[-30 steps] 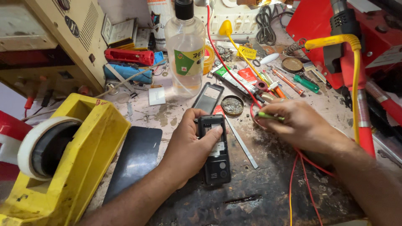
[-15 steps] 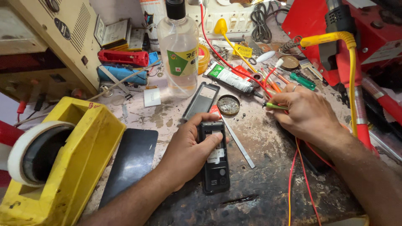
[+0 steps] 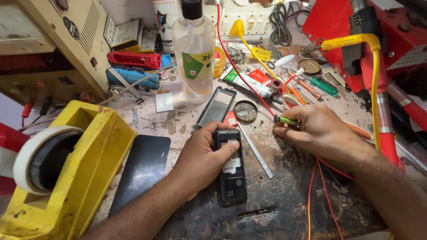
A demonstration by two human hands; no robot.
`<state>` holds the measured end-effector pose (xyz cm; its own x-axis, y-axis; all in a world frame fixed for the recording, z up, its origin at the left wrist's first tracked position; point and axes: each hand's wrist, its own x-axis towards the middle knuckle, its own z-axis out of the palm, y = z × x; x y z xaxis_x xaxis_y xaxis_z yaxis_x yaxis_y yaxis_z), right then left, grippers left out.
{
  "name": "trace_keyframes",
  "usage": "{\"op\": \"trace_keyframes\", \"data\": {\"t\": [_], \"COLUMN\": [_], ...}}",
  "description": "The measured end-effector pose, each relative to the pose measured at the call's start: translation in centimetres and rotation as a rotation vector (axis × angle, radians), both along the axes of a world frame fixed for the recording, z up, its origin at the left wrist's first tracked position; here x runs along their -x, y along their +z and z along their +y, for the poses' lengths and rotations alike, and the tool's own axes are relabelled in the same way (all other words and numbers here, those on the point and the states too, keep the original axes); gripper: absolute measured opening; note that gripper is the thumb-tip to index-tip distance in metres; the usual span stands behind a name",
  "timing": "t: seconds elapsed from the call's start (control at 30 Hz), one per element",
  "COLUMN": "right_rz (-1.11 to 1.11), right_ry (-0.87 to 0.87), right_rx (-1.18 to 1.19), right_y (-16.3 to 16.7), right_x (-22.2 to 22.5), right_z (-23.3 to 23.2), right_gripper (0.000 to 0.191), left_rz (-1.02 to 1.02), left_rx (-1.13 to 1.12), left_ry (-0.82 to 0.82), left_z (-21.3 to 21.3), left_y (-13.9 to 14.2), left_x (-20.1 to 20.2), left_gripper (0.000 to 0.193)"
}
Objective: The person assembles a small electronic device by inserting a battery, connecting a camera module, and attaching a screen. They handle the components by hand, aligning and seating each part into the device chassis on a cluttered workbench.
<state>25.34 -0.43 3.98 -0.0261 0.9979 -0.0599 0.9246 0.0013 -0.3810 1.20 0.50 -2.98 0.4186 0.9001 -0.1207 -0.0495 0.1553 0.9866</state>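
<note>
Left hand [image 3: 202,158] clamps the opened phone [image 3: 230,166] flat on the bench [image 3: 284,209], thumb across its back. Right hand [image 3: 318,131] pinches a green tool [image 3: 287,120], probably a probe, tip just right of the phone. Back cover [image 3: 216,106] and bottle [image 3: 194,53] behind.

Left hand [image 3: 202,155] gripping; right hand [image 3: 318,131] pinching.

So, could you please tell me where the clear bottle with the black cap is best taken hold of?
Grip the clear bottle around its body near the label, coming from the front. It stands upright, its flat sides suit the fingers, and clutter crowds it behind and beside.
</note>
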Motion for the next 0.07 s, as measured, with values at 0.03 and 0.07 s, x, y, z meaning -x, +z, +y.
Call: {"op": "trace_keyframes", "data": {"t": [0.03,0.07], "right_rz": [0.009,-0.009], "right_ry": [0.006,0.035], "right_rx": [0.003,-0.010], "right_y": [0.10,0.13], "right_x": [0.22,0.40], "right_z": [0.03,0.02], "right_gripper": [0.027,0.028], "left_rz": [-0.001,-0.003], "left_rx": [0.004,0.009], "left_ry": [0.001,0.001], "left_z": [0.06,0.09], "left_y": [-0.08,-0.19], "left_x": [0.00,-0.03], "left_gripper": [0.032,0.032]}}
